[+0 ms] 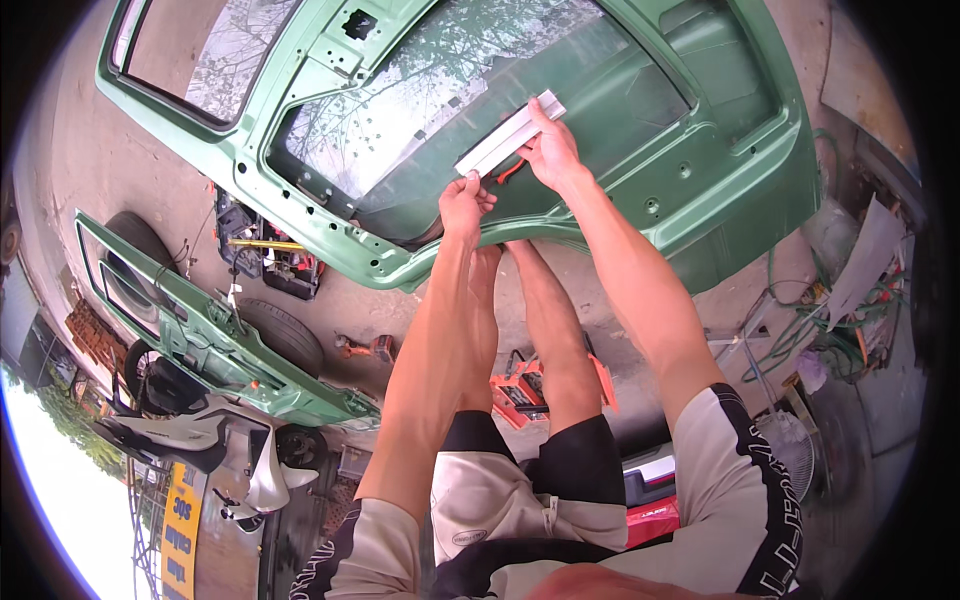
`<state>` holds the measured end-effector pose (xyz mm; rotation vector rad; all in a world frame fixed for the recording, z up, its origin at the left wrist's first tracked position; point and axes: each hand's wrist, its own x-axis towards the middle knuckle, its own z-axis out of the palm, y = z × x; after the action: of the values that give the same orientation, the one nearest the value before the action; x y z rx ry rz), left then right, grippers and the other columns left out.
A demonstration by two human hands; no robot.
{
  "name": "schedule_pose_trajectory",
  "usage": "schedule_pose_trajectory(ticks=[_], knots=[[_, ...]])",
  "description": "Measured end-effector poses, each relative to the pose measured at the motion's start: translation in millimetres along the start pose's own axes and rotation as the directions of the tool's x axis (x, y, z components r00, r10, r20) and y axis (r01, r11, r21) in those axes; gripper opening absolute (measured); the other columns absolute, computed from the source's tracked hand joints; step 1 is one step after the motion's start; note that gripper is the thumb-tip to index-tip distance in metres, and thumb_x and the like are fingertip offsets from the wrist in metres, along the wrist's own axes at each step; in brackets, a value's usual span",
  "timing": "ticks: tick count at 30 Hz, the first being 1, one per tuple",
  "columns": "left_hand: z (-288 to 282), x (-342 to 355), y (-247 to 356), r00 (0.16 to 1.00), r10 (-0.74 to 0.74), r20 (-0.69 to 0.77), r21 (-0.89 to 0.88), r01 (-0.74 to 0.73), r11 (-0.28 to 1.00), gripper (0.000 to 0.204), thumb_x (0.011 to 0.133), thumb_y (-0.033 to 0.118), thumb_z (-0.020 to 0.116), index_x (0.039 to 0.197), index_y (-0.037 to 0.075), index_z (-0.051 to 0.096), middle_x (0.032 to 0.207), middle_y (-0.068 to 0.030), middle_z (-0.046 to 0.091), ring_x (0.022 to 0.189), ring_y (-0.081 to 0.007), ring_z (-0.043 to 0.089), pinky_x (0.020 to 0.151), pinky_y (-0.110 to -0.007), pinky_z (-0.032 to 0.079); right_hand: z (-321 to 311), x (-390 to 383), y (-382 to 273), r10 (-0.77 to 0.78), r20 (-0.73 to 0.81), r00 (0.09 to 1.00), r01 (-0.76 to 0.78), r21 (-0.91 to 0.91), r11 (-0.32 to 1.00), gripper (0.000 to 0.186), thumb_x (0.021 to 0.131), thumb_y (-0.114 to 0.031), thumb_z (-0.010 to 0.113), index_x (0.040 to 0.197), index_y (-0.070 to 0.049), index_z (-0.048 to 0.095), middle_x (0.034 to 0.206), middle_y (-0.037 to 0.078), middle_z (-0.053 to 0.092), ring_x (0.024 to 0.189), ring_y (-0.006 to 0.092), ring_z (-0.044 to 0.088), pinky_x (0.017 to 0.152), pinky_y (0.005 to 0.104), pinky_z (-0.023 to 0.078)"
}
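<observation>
Both hands hold a short pale metal channel strip [508, 137], tilted so its right end points away from me. My left hand [465, 207] pinches the strip's near-left end, the other fingers curled. At the far-right end, my right hand [552, 152] is closed round the strip with its thumb on top. Beneath the strip lies a large green vehicle door [660, 215] with a window opening. A glass pane [400, 120] shows in the opening, reflecting branches. A small orange-red curved thing [511, 173] shows between my hands; I cannot make out its kind.
Left of the door are an open black tool case [240, 235], a second green door [225, 345], a tyre [282, 335] and a cordless drill [368, 347]. An orange toolbox [518, 395] stands by my legs. Green hose [790, 345] and a fan [788, 450] are at right.
</observation>
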<state>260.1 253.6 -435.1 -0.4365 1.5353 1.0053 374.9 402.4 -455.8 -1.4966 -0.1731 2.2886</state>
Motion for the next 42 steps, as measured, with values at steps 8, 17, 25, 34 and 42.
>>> schedule_pose_trajectory(ticks=[8,17,25,34,42], knots=[[-6,-15,10,0.999,-0.002,0.036,0.062,0.0,0.998,0.043,0.101,0.031,0.054,0.119,-0.009,0.052,0.1,-0.0162,0.065,0.086,-0.0231,0.068,0.075,-0.033,0.056,26,-4,23,-0.125,-0.376,0.918,0.09,-0.11,0.99,0.041,0.103,-0.036,0.048,0.126,-0.003,0.051,0.117,0.016,0.063,0.103,0.031,0.065,0.09,0.0515,0.054],[-100,-8,18,0.982,-0.099,-0.159,-0.598,-0.016,0.802,0.068,0.105,0.04,0.037,0.148,-0.007,0.012,0.149,-0.0292,0.033,0.136,-0.0411,0.04,0.112,-0.045,0.037,27,-10,29,-0.218,-0.46,0.861,0.156,-0.171,0.973,0.04,0.103,-0.039,0.045,0.125,-0.006,0.052,0.114,0.012,0.062,0.103,0.0267,0.064,0.081,0.0497,0.058],[-104,-6,22,0.982,-0.057,-0.181,-0.515,-0.045,0.856,0.048,0.106,0.024,0.041,0.14,-0.009,0.032,0.146,-0.0265,0.038,0.132,-0.039,0.045,0.113,-0.047,0.038,0,-9,41,-0.298,-0.556,0.776,0.137,-0.313,0.94,0.039,0.105,-0.039,0.04,0.122,-0.006,0.051,0.112,0.013,0.062,0.097,0.0267,0.065,0.077,0.0488,0.059],[-111,2,-2,0.955,-0.128,-0.266,-0.565,-0.047,0.824,0.034,0.106,0.014,0.036,0.133,-0.006,0.032,0.124,-0.0198,0.051,0.12,-0.0401,0.055,0.104,-0.056,0.047,20,-13,39,-0.368,-0.678,0.637,0.104,-0.398,0.912,0.036,0.106,-0.029,0.039,0.102,0.002,0.057,0.097,0.014,0.063,0.086,0.0228,0.058,0.081,0.0381,0.046],[-97,7,-8,0.93,-0.11,-0.35,-0.54,-0.105,0.835,0.03,0.106,0.016,0.036,0.125,-0.007,0.036,0.113,-0.0176,0.052,0.104,-0.036,0.059,0.1,-0.056,0.05,15,-14,40,-0.394,-0.655,0.645,0.182,-0.369,0.911,0.038,0.106,-0.029,0.039,0.104,0.005,0.057,0.098,0.017,0.063,0.087,0.0256,0.06,0.082,0.0397,0.046]])
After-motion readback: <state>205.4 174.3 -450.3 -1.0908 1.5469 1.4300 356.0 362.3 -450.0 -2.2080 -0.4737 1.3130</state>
